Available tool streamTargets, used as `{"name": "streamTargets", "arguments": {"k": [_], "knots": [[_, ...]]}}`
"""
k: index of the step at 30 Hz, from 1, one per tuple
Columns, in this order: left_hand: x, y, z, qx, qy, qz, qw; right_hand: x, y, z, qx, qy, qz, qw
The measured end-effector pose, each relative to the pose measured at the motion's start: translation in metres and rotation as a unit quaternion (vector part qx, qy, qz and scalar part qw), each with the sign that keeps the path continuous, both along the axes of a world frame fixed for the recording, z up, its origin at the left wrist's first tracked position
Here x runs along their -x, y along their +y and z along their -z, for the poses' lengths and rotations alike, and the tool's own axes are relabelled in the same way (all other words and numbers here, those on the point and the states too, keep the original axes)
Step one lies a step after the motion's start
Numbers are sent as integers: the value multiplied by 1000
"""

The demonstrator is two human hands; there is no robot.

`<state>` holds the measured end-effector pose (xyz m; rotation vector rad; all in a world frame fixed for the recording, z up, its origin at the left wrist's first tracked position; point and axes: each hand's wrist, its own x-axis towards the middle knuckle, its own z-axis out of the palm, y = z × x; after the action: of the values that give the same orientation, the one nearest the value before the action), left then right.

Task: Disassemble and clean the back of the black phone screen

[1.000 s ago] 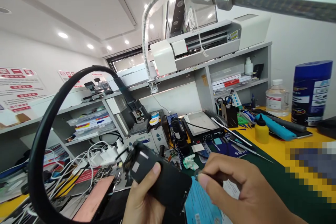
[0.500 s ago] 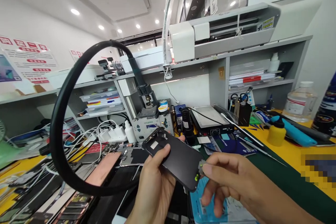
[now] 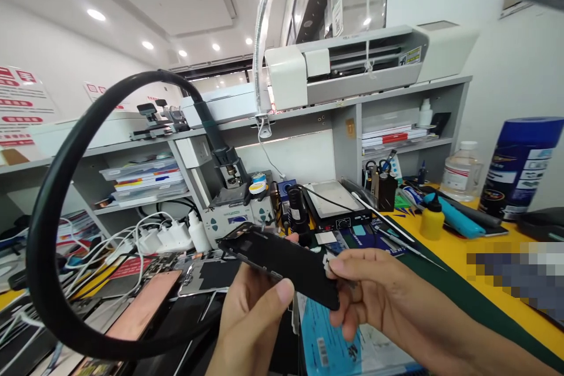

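So the left hand (image 3: pixel 253 320) has the panel (image 3: pixel 288 261) clamped, thumb pressed on the near long edge, fingers tucked behind it with one tip peeking over the far edge. The right hand (image 3: pixel 374 279) has thumb and index pinched on a pale bit (image 3: pixel 326 263) right at the panel's right end, other fingers curled just below that corner. Can't tell if the bit is attached

Panel looks like a phone screen part: thin, matte black, rounded corners, small silvery spots along the near edge, some busier hardware at the upper left end. It's up in the air between both hands, tilted, right end lower, mostly above and ahead of the left hand

Below it there's a blue packet (image 3: pixel 328 335) with lines of print and what looks like a barcode, too small to read. Off to the left, a pink slab (image 3: pixel 145 305) and a fat black hose (image 3: pixel 53 205) looping up. Behind, a grey box (image 3: pixel 238 220) with arrow buttons, green print I can't make out. Right side: yellow bottle (image 3: pixel 432 223), jug (image 3: pixel 458 179) with a red and white label, big blue can (image 3: pixel 515 173) covered in labels, none legible. Posters (image 3: pixel 17 106) on the left wall have red headings, too blurry to read
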<state>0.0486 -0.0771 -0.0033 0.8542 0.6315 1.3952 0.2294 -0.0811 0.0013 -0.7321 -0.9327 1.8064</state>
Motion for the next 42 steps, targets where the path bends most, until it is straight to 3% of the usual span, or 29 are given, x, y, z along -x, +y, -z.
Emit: {"name": "streamTargets", "arguments": {"k": [6, 10, 15, 20, 28, 36, 42], "knots": [[-4, 5, 3, -5, 9, -34, 999, -1, -1, -2, -12, -57, 13, 998], [-6, 6, 2, -7, -4, -72, 997, -2, -6, -6, -109, -187, 83, 973], [-7, 6, 3, -13, -7, -95, 995, 2, -16, -4, -266, -321, 237, 878], [-8, 5, 4, -18, -15, -100, 995, 7, -20, 8, -468, -372, 305, 741], [-6, 7, 7, -24, -8, -94, 995, 15, -23, 23, -514, -390, 416, 641], [-4, 8, 11, -44, -5, -75, 996, 12, -21, 17, -544, -399, 414, 611], [-2, 10, 12, -48, 1, -64, 997, 9, -18, 15, -567, -393, 394, 607]]}}
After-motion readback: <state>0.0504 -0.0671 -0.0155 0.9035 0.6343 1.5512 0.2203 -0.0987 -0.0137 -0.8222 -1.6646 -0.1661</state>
